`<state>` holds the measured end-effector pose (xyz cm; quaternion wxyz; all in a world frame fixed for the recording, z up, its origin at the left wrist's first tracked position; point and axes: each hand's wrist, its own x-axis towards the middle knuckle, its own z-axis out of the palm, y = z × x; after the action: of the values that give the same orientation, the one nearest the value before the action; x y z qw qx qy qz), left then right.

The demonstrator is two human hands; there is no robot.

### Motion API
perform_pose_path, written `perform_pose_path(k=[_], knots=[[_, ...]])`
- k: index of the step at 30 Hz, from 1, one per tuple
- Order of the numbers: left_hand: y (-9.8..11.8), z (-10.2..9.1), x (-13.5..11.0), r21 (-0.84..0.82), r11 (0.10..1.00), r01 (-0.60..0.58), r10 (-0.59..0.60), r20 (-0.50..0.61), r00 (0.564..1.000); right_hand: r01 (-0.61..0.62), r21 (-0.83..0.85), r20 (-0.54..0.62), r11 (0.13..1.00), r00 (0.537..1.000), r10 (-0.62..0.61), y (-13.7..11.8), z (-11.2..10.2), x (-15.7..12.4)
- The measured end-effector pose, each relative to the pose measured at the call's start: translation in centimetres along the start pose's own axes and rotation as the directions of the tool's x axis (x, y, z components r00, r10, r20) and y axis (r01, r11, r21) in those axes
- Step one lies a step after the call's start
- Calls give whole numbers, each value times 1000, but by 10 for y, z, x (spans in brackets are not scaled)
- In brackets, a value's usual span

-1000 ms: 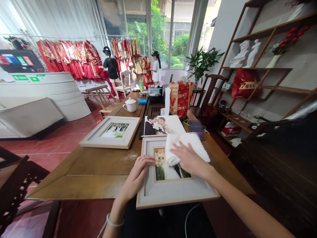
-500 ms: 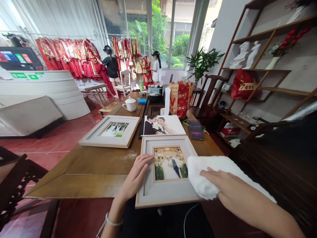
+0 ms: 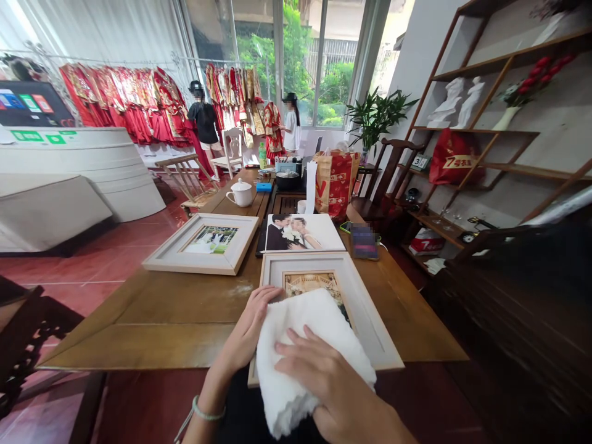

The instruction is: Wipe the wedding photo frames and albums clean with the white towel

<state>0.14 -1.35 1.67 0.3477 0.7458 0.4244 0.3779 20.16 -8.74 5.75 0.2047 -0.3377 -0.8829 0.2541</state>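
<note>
A pale picture frame (image 3: 361, 308) holding a wedding photo lies at the near edge of the wooden table (image 3: 185, 320). My left hand (image 3: 247, 330) rests flat on the frame's left border, fingers stretched out. My right hand (image 3: 333, 385) presses a white cloth (image 3: 296, 345) onto the frame's lower left part, fingers spread over the cloth. The cloth covers most of the photo; only its top strip shows.
A second framed photo (image 3: 201, 243) lies left, an unframed wedding print (image 3: 300, 233) behind, a phone (image 3: 363, 242) to its right. A white teapot (image 3: 240, 193), red bag (image 3: 335, 182) and tray stand farther back. Two people stand by red garment racks. Shelves line the right wall.
My right hand has swept the cloth from the frame's top across to its right edge, then back down to the lower left. My left hand has stayed on the frame's left border.
</note>
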Motion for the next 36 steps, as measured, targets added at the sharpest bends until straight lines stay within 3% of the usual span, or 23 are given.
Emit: perform_pose_path(k=[3,5,8,11,13,17,19,23,27,33,36], knots=[[-4,0,0,10,1000,4,-4,1,1000,77,35,95,996,992,-80,-4,-17,-10],[-7,0,0,17,1000,-11,11,5,1000,40,13,136,999,990,-41,-6,-32,-26],[-9,-1,1,6,999,-37,37,17,999,-143,-114,135,983,978,158,-1,-55,-52],[-8,-2,1,-9,999,-44,45,25,999,-331,-279,-6,901,939,343,23,-72,-61],[-8,-3,1,-13,999,-46,46,29,999,-394,-364,-161,844,919,360,48,-79,-50],[-8,-3,0,-13,998,-63,63,32,998,-447,-441,-429,778,867,255,101,-90,-3],[-8,-3,1,-12,997,-73,74,25,997,-431,-467,-420,772,877,235,122,-92,20],[-9,-4,1,-10,997,-81,81,30,996,-367,-430,-230,825,928,294,141,-85,40],[-10,-4,2,-9,997,-72,72,34,997,-269,-388,-76,882,963,260,118,-70,19],[-10,-2,1,-13,998,-63,63,31,998,-117,-150,209,982,967,147,37,-63,-37],[-10,-2,2,-6,996,-84,85,31,996,-75,-62,243,995,966,88,21,-62,-47]])
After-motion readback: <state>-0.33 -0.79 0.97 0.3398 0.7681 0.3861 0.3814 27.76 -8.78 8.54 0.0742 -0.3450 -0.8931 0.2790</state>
